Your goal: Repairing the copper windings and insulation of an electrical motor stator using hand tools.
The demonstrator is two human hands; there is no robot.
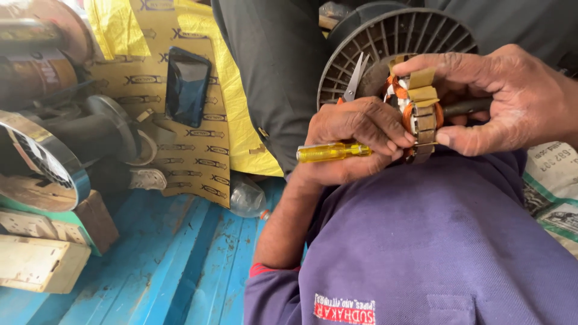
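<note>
1. A purple shirt [433, 241] fills the foreground.
2. Above it, the left hand [355, 141] is closed around a yellow-handled screwdriver [331, 151], fingertips pressing a small motor armature [418, 114] with orange copper windings.
3. The right hand [500, 99] grips the armature from the other side, the two hands close together.
4. Behind them stands a grey wire spool [391, 42]; scissors [356, 75] poke up.
5. Farther left, a dark phone [186, 84] lies on yellow sheeting [205, 150].
</note>
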